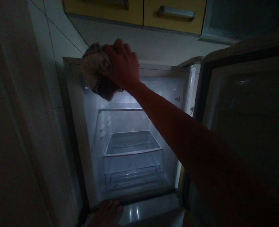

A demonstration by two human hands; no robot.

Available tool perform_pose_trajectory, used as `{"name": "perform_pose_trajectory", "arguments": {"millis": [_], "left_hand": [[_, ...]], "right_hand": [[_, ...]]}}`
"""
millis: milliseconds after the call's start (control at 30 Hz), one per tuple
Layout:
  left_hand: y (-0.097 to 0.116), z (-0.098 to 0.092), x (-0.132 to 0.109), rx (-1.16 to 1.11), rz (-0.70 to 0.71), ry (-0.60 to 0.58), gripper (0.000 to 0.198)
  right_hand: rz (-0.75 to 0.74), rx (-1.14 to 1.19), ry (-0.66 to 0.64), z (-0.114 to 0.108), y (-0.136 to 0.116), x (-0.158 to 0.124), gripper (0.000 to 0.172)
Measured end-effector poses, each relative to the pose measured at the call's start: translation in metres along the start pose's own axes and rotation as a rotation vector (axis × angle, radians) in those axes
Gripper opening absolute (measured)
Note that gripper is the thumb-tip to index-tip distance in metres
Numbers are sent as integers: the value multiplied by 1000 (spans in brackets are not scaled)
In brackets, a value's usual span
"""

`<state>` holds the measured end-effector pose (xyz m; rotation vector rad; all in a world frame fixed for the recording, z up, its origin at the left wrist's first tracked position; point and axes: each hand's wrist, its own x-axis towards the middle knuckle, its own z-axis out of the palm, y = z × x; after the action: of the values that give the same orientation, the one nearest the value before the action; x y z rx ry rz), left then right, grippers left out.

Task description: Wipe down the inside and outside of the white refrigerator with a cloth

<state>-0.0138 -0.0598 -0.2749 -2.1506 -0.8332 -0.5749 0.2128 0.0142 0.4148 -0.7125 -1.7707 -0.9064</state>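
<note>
My right hand [124, 64] grips a bunched, patterned cloth [94, 67] at the upper left front edge of an opened refrigerator [76, 119]. The cloth hangs down in front of the top of the compartment, and whether it touches the frame I cannot tell. Low in the view, my left hand [107, 212] lies flat, fingers stretched out, on the surface just below the compartment opening. Inside the lit refrigerator are a glass shelf [120, 109], a lower shelf [132, 153] and a clear drawer [134, 176].
The refrigerator door [245, 94] stands swung out to the right. Yellow cabinets [174, 23] with metal handles hang above. A tiled wall [59, 41] runs close along the left side. A glossy lower panel [151, 209] is below the compartment.
</note>
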Motion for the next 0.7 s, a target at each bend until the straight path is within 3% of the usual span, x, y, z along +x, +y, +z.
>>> {"name": "perform_pose_trajectory", "arguments": {"millis": [100, 167, 233, 300, 400, 467, 533, 600, 700], "left_hand": [[4, -6, -1, -74, -68, -74, 66], [6, -12, 4, -117, -91, -102, 65], [6, -18, 11, -139, -82, -101, 62], [5, -24, 17, -146, -62, -103, 57], [5, -28, 21, -131, -68, -106, 53], [7, -27, 19, -108, -77, -90, 56], [8, -25, 15, -80, -84, -78, 59], [7, -24, 13, -51, -77, -67, 59], [2, -26, 14, -3, -34, -26, 58]], "right_hand": [[311, -40, 76, -16, 36, -14, 66], [389, -54, 113, -15, 37, -24, 68], [332, -46, 130, -7, 19, -34, 67], [146, -33, 73, 8, -8, -42, 60], [-162, -20, -147, 38, -41, -58, 50], [-99, 35, -356, 62, -43, -72, 45], [161, 113, -561, 83, -26, -84, 40], [393, 167, -699, 98, 7, -94, 44], [543, 140, -716, 103, 68, -108, 43]]}}
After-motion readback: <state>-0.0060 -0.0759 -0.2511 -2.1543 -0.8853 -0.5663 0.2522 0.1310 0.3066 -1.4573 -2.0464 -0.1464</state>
